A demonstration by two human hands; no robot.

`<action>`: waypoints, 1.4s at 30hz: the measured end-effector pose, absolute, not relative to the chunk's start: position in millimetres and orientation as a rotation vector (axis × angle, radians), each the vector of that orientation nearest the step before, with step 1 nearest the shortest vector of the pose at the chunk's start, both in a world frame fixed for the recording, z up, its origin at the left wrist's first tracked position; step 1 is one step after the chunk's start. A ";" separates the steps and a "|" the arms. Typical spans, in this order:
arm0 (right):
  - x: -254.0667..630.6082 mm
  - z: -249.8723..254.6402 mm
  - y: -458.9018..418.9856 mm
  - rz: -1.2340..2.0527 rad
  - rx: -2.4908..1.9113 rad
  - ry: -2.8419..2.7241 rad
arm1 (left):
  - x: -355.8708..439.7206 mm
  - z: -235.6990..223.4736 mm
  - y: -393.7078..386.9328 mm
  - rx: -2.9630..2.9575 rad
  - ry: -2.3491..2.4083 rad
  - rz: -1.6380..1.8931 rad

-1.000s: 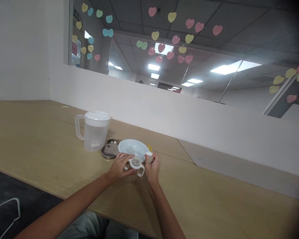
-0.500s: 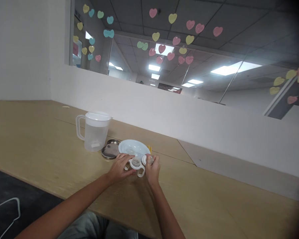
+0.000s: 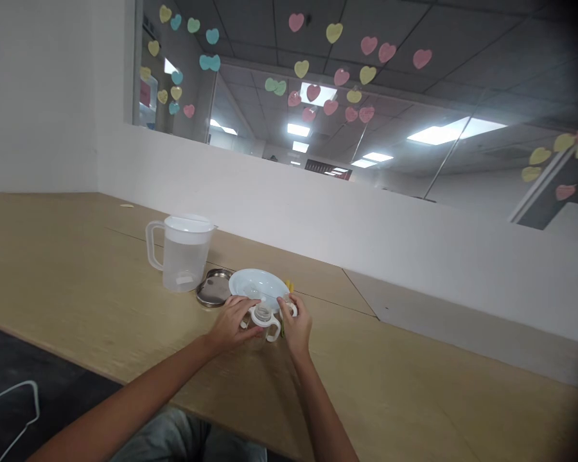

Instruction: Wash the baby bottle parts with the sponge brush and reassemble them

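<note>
My left hand [image 3: 231, 324] is closed around a small clear bottle with a white two-handled collar [image 3: 264, 319], standing on the wooden table [image 3: 77, 282]. My right hand [image 3: 296, 327] sits just right of it, fingers pinched on a small white ring-shaped piece [image 3: 289, 308] close to the bottle's top. A white plate [image 3: 257, 284] lies directly behind both hands.
A clear plastic pitcher with a white lid [image 3: 182, 252] stands to the left, with a round metal lid [image 3: 212, 289] flat beside the plate. A small yellow item [image 3: 289, 284] peeks out at the plate's right edge. A low white wall [image 3: 366, 237] bounds the table's far side.
My right hand has turned and brought its small piece in closer to the bottle's top. My left hand and the bottle have stayed put.
</note>
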State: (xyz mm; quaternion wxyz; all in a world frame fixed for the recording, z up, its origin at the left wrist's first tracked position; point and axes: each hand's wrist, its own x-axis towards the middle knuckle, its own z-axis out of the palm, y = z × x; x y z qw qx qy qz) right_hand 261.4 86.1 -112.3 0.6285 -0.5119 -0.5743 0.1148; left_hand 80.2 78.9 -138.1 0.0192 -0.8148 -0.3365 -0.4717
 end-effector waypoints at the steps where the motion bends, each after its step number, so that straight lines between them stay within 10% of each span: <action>1: 261.8 -112.6 86.4 0.259 -1.184 -1.341 | 80.2 -138.5 79.1 -2.532 -1.050 -1.462; 42: 260.4 -118.8 98.8 0.736 -1.016 -1.295 | 79.9 -136.5 77.5 -2.548 -1.054 -1.469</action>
